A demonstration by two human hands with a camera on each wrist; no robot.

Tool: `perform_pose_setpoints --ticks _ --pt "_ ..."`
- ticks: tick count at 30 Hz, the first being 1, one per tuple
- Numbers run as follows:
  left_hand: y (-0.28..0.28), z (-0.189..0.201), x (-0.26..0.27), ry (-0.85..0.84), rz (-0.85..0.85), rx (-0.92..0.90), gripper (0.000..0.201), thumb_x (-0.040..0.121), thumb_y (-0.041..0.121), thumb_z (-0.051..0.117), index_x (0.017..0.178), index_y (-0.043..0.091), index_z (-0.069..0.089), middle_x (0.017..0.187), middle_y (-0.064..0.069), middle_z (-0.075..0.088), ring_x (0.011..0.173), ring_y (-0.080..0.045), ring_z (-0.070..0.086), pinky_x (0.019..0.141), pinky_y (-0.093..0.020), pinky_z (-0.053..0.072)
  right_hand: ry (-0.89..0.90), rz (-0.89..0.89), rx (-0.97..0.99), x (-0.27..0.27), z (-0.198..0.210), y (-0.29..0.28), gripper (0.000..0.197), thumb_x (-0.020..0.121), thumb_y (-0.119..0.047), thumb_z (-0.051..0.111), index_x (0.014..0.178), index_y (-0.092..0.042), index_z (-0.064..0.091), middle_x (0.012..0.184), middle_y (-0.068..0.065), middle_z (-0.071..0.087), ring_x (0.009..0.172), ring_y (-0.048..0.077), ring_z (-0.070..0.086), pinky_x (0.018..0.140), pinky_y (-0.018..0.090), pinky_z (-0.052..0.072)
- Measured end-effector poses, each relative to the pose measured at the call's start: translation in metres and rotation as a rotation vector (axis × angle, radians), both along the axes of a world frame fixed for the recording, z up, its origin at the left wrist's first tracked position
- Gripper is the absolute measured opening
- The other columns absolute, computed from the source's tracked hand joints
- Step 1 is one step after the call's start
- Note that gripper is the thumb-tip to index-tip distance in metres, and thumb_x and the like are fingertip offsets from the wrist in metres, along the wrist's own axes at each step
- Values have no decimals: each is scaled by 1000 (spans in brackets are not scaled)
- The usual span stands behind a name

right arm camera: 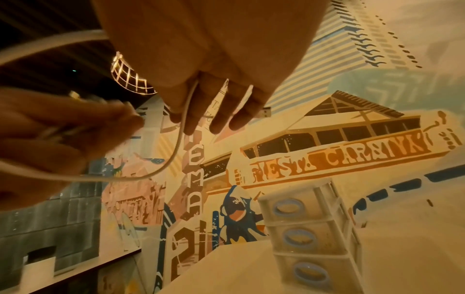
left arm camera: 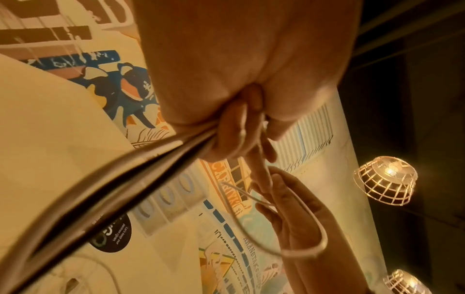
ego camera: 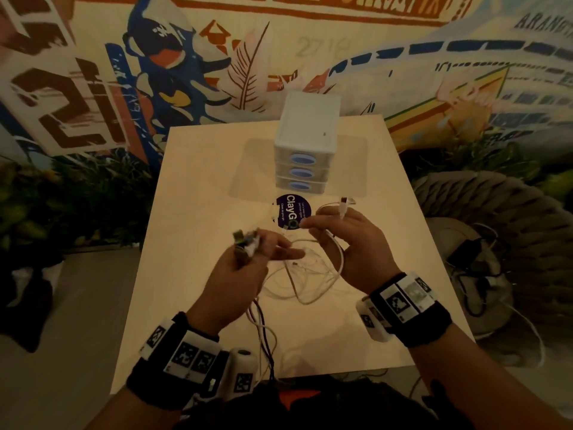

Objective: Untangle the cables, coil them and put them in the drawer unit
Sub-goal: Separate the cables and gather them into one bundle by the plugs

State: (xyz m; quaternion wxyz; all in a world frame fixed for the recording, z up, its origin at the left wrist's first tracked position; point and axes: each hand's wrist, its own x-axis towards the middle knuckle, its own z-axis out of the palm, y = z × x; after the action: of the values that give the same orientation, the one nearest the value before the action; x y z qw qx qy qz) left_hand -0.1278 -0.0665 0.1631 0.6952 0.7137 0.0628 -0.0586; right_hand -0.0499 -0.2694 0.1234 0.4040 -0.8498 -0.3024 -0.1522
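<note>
left hand: I see it curled round a bunch of cable ends, dark and white leads trailing below | cables: white tangle slack on table between my hands | right hand: fingers loosely bent, white cable across palm, plug past fingertips | drawers: shut, beyond
</note>
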Motion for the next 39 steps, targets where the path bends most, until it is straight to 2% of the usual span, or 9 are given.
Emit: perform_pose_setpoints --ticks 4,7,12,16,20,23,27,32,39 --pt "7 -7 15 156 139 -58 42 108 43 41 108 11 68 62 -4 53 45 -12 26 47 -27 21 -56 176 -64 -10 6 4 17 97 -27 67 112 -26 76 110 -12 74 120 16 59 98 42 48" --pt "3 2 20 243 97 -157 45 107 46 43 110 12 72 59 -2 35 50 -13 22 50 -29 17 -75 293 -148 -19 12 11 15 95 -26 71 109 -29 76 110 -16 74 128 18 56 100 45 45" --pt "11 12 25 338 -106 -104 44 94 63 54 87 26 78 62 3 31 52 -12 21 55 -33 13 -73 414 -301 -21 26 9 15 90 -31 70 104 -34 75 105 -20 74 129 21 53 101 42 40" --pt "14 7 26 251 -172 -31 47 89 60 65 101 14 68 61 3 33 53 -13 26 52 -31 21 -52 460 -319 -26 27 12 17 86 -30 65 99 -34 75 98 -19 75 124 20 54 103 36 36" --pt "7 5 25 157 -90 142 33 103 41 54 98 12 70 47 16 46 44 -1 44 53 -20 32 -74 383 -264 -33 12 16 24 86 -22 64 103 -30 76 101 -16 75 126 19 55 101 39 41" --pt "3 0 27 62 48 187 34 109 29 46 91 9 67 45 17 50 42 4 47 48 -11 34 -47 318 -237 -38 -2 17 30 85 -12 69 109 -30 74 100 -12 74 111 18 62 91 37 46" --pt "9 -9 36 119 304 -129 35 108 29 48 76 17 54 55 3 38 42 -6 25 40 -20 21 227 228 -191 -39 -26 -1 40 91 -7 66 117 -37 71 103 -19 72 93 1 62 79 24 48" --pt "19 -6 36 82 277 -291 42 105 24 57 68 26 38 56 7 24 45 -7 17 41 -23 15 596 256 -135 -48 -55 -43 51 91 2 61 102 -44 78 120 -24 66 110 4 64 91 27 52" --pt "16 1 30 47 107 -288 47 100 10 62 60 26 43 52 6 22 43 -10 16 44 -26 14 1248 264 231 -73 -91 -66 21 80 -1 65 87 -10 83 142 -9 61 129 14 59 100 32 51"
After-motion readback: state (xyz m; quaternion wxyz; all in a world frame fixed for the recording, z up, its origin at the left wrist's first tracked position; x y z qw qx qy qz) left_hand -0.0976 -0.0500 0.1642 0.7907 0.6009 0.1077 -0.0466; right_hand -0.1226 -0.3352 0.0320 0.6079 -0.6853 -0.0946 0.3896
